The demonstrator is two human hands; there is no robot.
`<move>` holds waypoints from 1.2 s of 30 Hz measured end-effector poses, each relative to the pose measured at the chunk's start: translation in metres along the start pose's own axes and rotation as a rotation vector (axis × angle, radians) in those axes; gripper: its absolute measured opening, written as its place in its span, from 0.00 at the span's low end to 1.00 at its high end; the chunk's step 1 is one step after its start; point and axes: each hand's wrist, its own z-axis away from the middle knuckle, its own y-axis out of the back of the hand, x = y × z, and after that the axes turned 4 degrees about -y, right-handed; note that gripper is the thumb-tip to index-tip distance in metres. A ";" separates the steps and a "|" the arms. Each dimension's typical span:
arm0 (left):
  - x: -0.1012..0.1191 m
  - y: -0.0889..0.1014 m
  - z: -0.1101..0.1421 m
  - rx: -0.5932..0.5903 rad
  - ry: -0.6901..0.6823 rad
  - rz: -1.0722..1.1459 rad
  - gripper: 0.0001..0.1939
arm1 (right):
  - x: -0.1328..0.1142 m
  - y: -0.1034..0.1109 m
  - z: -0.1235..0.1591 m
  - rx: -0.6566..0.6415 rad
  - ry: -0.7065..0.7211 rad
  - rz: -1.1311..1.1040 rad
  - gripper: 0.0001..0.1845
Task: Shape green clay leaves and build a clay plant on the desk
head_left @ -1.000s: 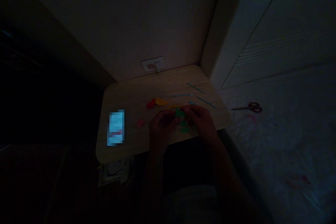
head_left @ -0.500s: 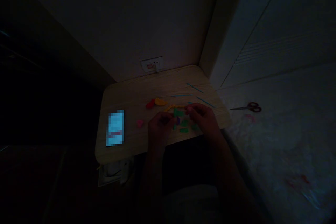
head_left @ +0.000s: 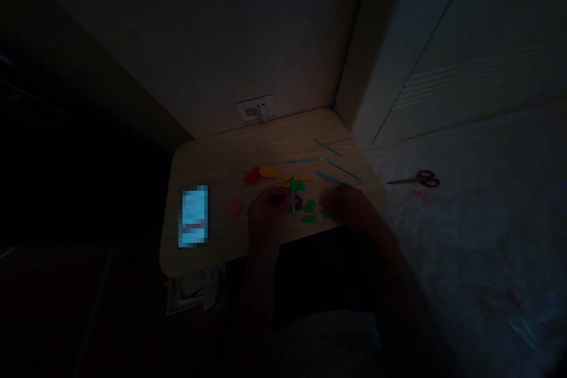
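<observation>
In the dim light my left hand (head_left: pixel 270 208) pinches an upright green clay stick (head_left: pixel 292 196). A purple clay bit (head_left: pixel 299 202) sits just to the right of the stick; whether the two are joined I cannot tell. My right hand (head_left: pixel 348 204) is lowered at the table's right side, fingers curled down beside a small green clay piece (head_left: pixel 326 213); its fingertips are too dark to make out. Between the hands lie flat green clay pieces (head_left: pixel 309 219). Behind them is an orange-yellow clay strip (head_left: pixel 303 179).
On the wooden table (head_left: pixel 212 159) are red clay (head_left: pixel 252 175), orange clay (head_left: pixel 269 172), pink clay (head_left: pixel 234 208), a lit phone (head_left: pixel 194 217) and several blue tools (head_left: pixel 344 170). Scissors (head_left: pixel 416 178) lie on the pale surface to the right. A wall socket (head_left: pixel 256 108) is behind.
My right hand has moved from beside the held green clay down and right to the loose green piece. The left hand now holds the green stick more upright. A blue tool is uncovered.
</observation>
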 end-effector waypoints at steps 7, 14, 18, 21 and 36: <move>0.002 -0.004 0.001 0.012 -0.007 0.044 0.13 | -0.001 -0.010 -0.004 0.100 0.031 0.037 0.08; 0.001 -0.009 0.002 0.113 0.033 0.061 0.17 | -0.015 -0.008 -0.005 0.190 0.027 -0.271 0.03; -0.002 -0.011 0.004 0.094 0.051 0.082 0.21 | -0.036 -0.009 -0.003 0.235 0.008 -0.593 0.06; -0.004 -0.012 0.005 0.092 0.050 0.095 0.20 | -0.053 -0.011 -0.002 0.236 -0.006 -0.803 0.06; -0.007 -0.015 0.011 0.097 -0.055 -0.023 0.17 | -0.074 -0.017 -0.004 0.215 -0.091 -0.941 0.09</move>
